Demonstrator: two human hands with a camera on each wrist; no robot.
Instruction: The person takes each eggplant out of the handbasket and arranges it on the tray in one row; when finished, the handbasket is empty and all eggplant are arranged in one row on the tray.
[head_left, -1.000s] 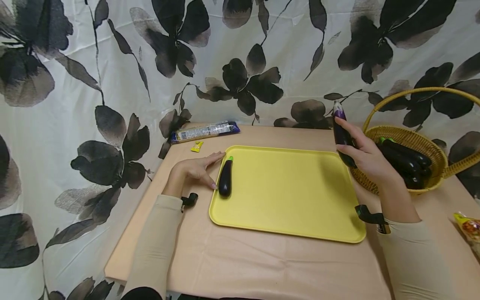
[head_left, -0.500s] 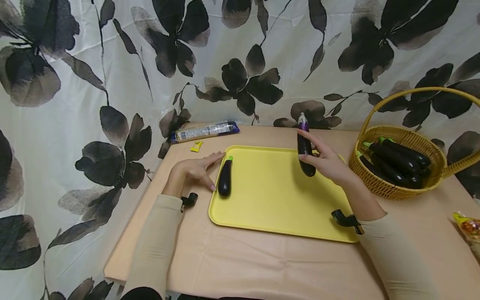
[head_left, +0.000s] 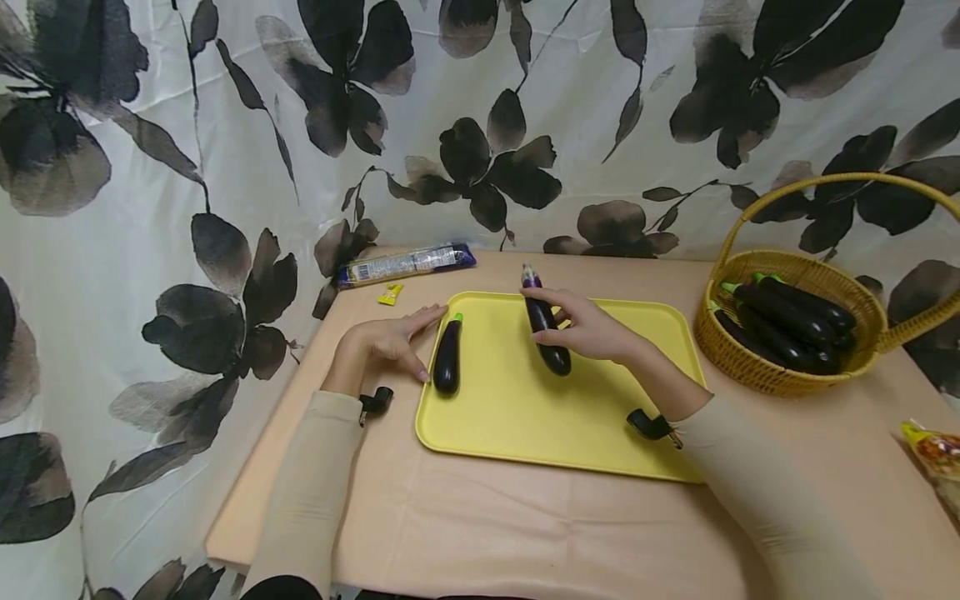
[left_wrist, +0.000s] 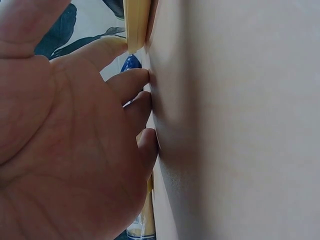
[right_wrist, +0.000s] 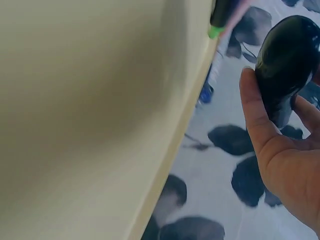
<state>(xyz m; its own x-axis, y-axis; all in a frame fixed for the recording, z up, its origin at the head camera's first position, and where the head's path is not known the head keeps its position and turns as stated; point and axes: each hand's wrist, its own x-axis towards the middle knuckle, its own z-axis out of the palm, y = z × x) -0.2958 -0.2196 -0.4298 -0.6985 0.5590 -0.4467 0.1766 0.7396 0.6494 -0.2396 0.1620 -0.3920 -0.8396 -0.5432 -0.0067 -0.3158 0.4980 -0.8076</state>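
My right hand [head_left: 592, 327] grips a dark eggplant [head_left: 553, 357] with a purple and white top, tilted above the middle of the yellow tray [head_left: 517, 425]. In the right wrist view, thumb and fingers hold this eggplant [right_wrist: 287, 60] around its sides, apart from the tray [right_wrist: 100, 120]. A smaller eggplant [head_left: 447, 358] with a green tip lies along the tray's left side. Beside it, my left hand [head_left: 382, 343] touches the tray's left edge with loosely extended fingers. Up close in the left wrist view, the hand [left_wrist: 75, 135] meets the tray's rim [left_wrist: 136, 25].
A wicker basket [head_left: 750, 379] with a tall handle stands right of the tray, holding several eggplants [head_left: 787, 325]. Behind the tray's left corner lie a long blue packet [head_left: 405, 267] and a small yellow wrapper [head_left: 390, 294]. Another packet [head_left: 937, 458] is at the far right.
My right hand has carried the eggplant leftward and lower, from beside the basket to over the middle of the tray. The left hand has stayed at the tray's edge.
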